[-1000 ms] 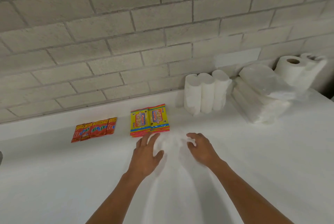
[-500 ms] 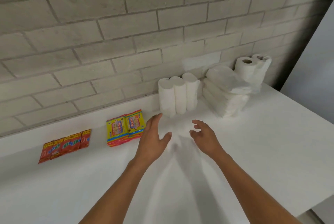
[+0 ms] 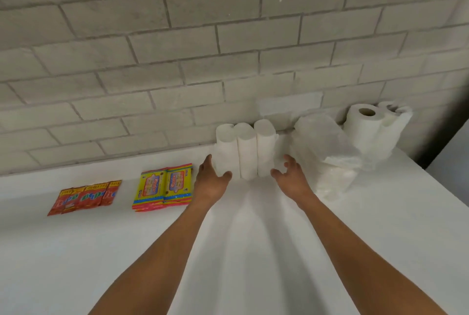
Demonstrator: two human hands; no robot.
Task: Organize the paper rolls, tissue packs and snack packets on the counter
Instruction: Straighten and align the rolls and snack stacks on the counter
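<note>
Three white paper rolls (image 3: 245,152) stand upright in a row against the brick wall. My left hand (image 3: 210,182) is open at the left side of the row, its thumb at the base of the leftmost roll. My right hand (image 3: 289,178) is spread open just right of the row, fingers loosely bent, holding nothing. A stack of white tissue packs (image 3: 324,154) lies right of the rolls. Behind it stand larger paper towel rolls (image 3: 373,129). Yellow snack packets (image 3: 163,186) and red snack packets (image 3: 83,198) lie flat to the left.
The white counter (image 3: 253,251) runs along a grey brick wall (image 3: 203,48). Its right edge (image 3: 436,185) drops off beside a dark gap and a white panel at the far right.
Both hands have moved forward from the counter's middle to either side of the three paper rolls. The camera has moved closer to the rolls.
</note>
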